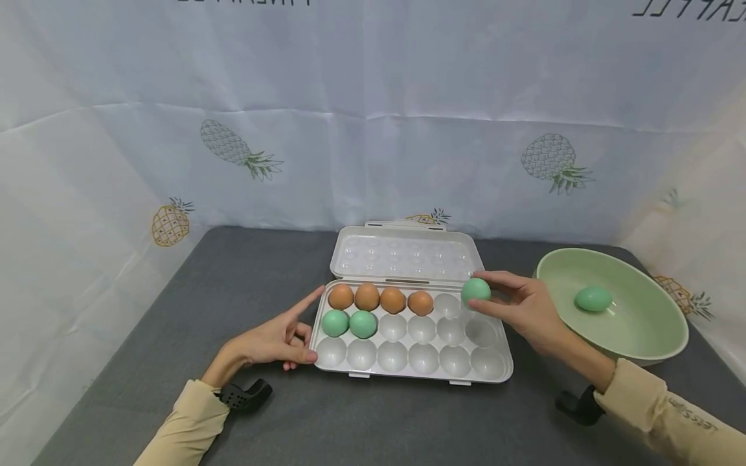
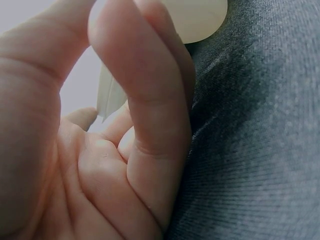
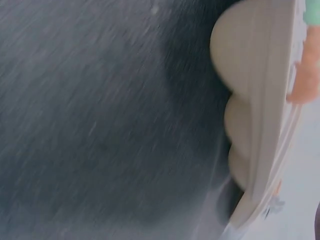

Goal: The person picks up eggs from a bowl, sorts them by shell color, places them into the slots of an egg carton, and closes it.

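Note:
My right hand (image 1: 527, 310) pinches a green egg (image 1: 475, 292) between thumb and fingers, over the right end of the back row of a white egg tray (image 1: 408, 375). Several brown eggs (image 1: 367, 297) fill that row from the left. Two green eggs (image 1: 363, 324) sit at the left of the middle row. On the tray's left side, my left hand (image 1: 274, 340) holds the edge, thumb at the front corner and index finger stretched towards the back. Its other fingers are curled in the left wrist view. The right wrist view shows the tray's rounded underside (image 3: 237, 50).
The tray's hinged lid (image 1: 408, 252) lies folded back behind it. At the right stands a pale green bowl (image 1: 635, 336) with one green egg (image 1: 593, 299) inside. A dark grey cloth (image 1: 256, 259) covers the table, and a pineapple-print curtain (image 1: 373, 162) hangs behind.

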Available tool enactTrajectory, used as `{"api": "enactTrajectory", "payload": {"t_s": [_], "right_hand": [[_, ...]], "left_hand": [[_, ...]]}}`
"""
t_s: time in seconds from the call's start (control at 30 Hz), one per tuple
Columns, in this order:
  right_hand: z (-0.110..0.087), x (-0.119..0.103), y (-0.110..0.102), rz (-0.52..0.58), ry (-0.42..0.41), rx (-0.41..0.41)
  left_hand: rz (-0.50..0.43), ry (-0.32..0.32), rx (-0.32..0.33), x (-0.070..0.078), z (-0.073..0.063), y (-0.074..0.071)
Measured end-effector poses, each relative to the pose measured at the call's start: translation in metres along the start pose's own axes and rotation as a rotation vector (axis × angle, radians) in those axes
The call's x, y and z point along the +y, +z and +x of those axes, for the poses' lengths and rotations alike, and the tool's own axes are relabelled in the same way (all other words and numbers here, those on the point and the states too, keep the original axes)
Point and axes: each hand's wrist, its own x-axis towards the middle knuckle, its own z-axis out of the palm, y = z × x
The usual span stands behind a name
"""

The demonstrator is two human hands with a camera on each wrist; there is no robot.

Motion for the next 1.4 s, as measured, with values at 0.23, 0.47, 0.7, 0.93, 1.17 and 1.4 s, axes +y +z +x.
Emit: {"api": "enactTrajectory", "payload": {"t_s": [0.23,0.47,0.7,0.93,1.17,1.4], "right_hand": [[0.005,0.0,0.027,0.024,0.058,-0.049],[0.01,0.003,0.051,0.059,0.057,-0.074],[0.007,0.006,0.069,0.082,0.022,-0.126],[0.007,0.007,0.09,0.006,0.021,-0.145],[0.01,0.015,0.104,0.035,-0.047,-0.193],[0.012,0.022,0.111,0.005,-0.09,-0.17]], "left_hand": [[-0.002,0.001,-0.004,0.001,0.001,0.0],[-0.008,0.012,-0.005,0.001,0.001,-0.001],[0.003,0.008,-0.005,0.002,0.001,-0.001],[0.006,-0.001,0.001,0.002,-0.001,0.0],[0.003,0.008,-0.003,0.0,-0.001,0.001],[0.004,0.02,-0.007,0.0,-0.001,0.0]]}}
